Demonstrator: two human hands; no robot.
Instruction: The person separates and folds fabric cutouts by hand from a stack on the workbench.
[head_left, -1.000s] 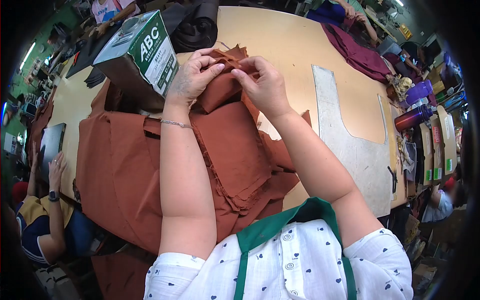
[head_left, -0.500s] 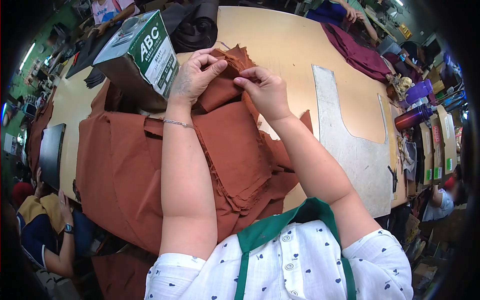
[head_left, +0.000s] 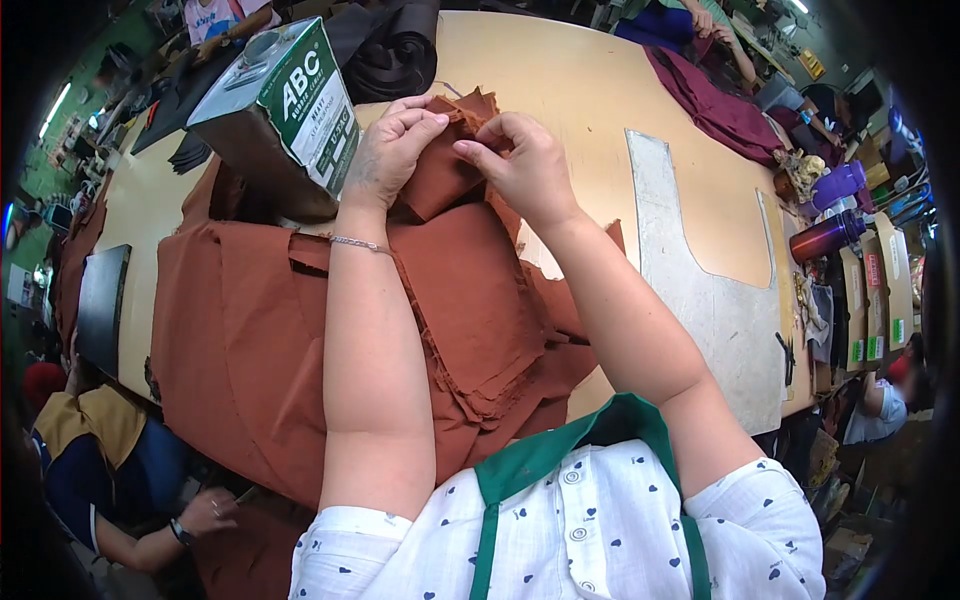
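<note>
Both hands are up at the cloth (head_left: pixel 440 178), over the table (head_left: pixel 575 85), just beyond the pile (head_left: pixel 465 300). The left hand (head_left: pixel 398 150) pinches its frayed top edge between thumb and fingers; the right hand (head_left: pixel 525 168) has its fingers curled at the other side, and whether they grip I can't tell. Tight on the left: the tin (head_left: pixel 270 125) stands right beside the left wrist. The black roll (head_left: pixel 395 60) lies beyond. Open tabletop stretches ahead and to the right, out to the maroon cloth (head_left: pixel 705 105) at the far side and the grey template (head_left: pixel 690 270) lying flat on the right. Nearer the body, the pile spills over the table's near edge.

And the look of it: rust-brown, matte, bent into a raised fold, with loose threads and jagged points along the top. Below, the pile shows stacked layers, ragged borders and soft creases.
</note>
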